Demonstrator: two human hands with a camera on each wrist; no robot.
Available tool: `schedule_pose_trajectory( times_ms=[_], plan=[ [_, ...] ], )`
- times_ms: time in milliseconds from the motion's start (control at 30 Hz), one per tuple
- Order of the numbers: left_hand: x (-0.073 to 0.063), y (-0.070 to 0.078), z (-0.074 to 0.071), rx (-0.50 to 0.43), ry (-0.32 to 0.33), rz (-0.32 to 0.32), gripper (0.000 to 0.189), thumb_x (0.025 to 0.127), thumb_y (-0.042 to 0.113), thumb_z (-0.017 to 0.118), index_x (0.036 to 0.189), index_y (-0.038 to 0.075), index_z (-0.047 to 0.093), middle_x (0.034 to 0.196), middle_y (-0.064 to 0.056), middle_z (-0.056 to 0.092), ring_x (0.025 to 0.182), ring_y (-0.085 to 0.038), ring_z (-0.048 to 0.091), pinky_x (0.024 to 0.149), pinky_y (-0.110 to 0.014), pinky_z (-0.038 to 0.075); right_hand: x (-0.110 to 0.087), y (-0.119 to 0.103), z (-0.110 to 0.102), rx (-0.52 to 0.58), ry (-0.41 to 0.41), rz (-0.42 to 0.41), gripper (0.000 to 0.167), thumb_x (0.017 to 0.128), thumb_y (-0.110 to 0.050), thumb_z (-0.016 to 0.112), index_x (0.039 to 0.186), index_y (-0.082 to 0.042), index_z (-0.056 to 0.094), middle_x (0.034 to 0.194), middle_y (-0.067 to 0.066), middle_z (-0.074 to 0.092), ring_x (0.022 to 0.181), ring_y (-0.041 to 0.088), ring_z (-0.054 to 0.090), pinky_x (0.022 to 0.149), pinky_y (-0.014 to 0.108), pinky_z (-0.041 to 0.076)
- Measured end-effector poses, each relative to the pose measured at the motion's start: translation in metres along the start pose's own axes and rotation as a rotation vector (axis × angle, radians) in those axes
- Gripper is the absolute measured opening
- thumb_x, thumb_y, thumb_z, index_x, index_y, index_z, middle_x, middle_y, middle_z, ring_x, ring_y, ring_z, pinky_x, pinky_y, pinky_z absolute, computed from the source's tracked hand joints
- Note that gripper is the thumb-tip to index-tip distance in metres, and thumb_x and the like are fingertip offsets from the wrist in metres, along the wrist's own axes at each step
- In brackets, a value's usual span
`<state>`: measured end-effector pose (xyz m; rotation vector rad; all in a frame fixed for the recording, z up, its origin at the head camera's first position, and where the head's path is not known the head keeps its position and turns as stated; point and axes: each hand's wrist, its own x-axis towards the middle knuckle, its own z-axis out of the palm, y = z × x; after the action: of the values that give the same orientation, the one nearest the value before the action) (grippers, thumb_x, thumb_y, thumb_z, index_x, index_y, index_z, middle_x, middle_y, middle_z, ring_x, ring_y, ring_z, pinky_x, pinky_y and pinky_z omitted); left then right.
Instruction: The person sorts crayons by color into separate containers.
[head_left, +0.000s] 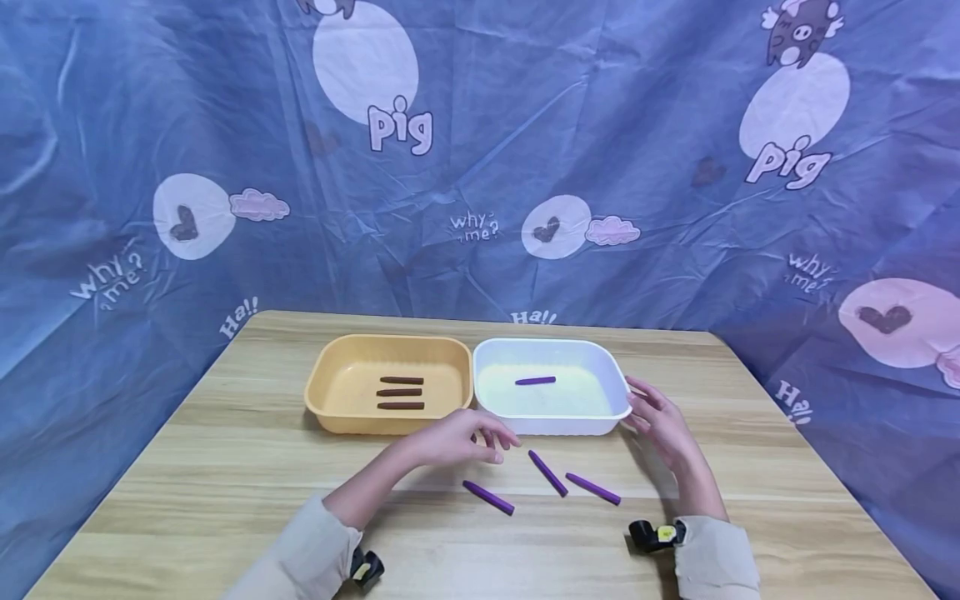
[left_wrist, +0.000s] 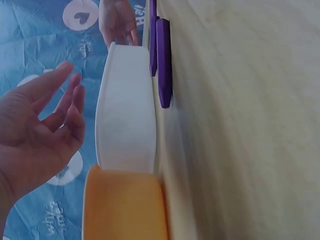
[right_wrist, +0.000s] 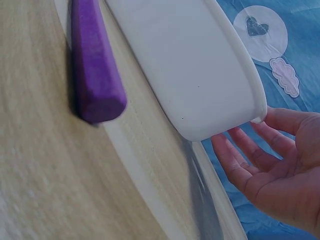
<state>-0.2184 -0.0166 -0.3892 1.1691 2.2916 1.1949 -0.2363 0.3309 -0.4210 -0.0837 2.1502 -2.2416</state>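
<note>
My left hand (head_left: 461,437) hovers in front of the two trays with its fingers loosely bent and nothing in them. In the left wrist view that hand (left_wrist: 45,127) shows its palm, held apart from the white tray. On the table near it lie three purple crayons, one to the left (head_left: 488,497), one in the middle (head_left: 548,473) and one to the right (head_left: 593,488). My right hand (head_left: 663,421) rests its fingertips against the right end of the white tray (head_left: 551,427); in the right wrist view its fingers (right_wrist: 260,160) spread around the corner.
Inside the white tray lies one purple crayon (head_left: 536,381). The orange tray (head_left: 352,422) stands against its left side and holds three dark brown crayons (head_left: 400,392). Both trays stand on a wooden table (head_left: 187,467), with a blue printed cloth (head_left: 465,167) hanging behind.
</note>
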Motion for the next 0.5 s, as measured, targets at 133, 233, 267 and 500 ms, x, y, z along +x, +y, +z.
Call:
schedule_pose_trajectory(
  times_ms=[133,233,267,500],
  plan=[
    [-0.006,-0.007,0.002,0.002,-0.043,0.007,0.028,0.084,0.005,0.065,0.112,0.010,0.065,0.105,-0.007,0.064,0.082,-0.004,0.056,0.072,-0.022,0.045,0.000,0.001,0.000,0.008,-0.003,-0.005,0.055,0.097,-0.010,0.046,0.139,0.011,0.018,0.103,0.000,0.055,0.093,0.009,0.057,0.084,0.027,0.046],
    [-0.010,-0.012,0.003,0.009,-0.082,0.019,0.030,0.083,0.003,0.065,0.113,0.009,0.064,0.107,-0.006,0.064,0.083,-0.004,0.056,0.073,-0.021,0.045,-0.001,0.000,0.000,0.014,-0.016,-0.007,0.055,0.096,-0.010,0.046,0.139,0.011,0.018,0.105,0.003,0.055,0.095,0.011,0.057,0.085,0.027,0.046],
    [-0.011,-0.013,0.004,0.012,-0.096,0.022,0.031,0.083,0.002,0.065,0.113,0.009,0.064,0.107,-0.006,0.064,0.082,-0.003,0.057,0.073,-0.021,0.046,-0.001,0.000,0.001,0.018,-0.016,-0.006,0.055,0.096,-0.010,0.046,0.139,0.011,0.019,0.105,0.003,0.055,0.095,0.011,0.057,0.085,0.027,0.046],
    [-0.018,-0.021,0.004,0.015,-0.133,-0.028,0.032,0.080,0.003,0.069,0.110,0.009,0.065,0.099,-0.002,0.065,0.082,-0.004,0.058,0.075,-0.020,0.046,0.001,0.006,-0.004,0.047,-0.032,-0.046,0.046,0.095,-0.011,0.049,0.137,0.003,0.034,0.103,0.002,0.057,0.095,0.011,0.057,0.084,0.026,0.047]
  ],
)
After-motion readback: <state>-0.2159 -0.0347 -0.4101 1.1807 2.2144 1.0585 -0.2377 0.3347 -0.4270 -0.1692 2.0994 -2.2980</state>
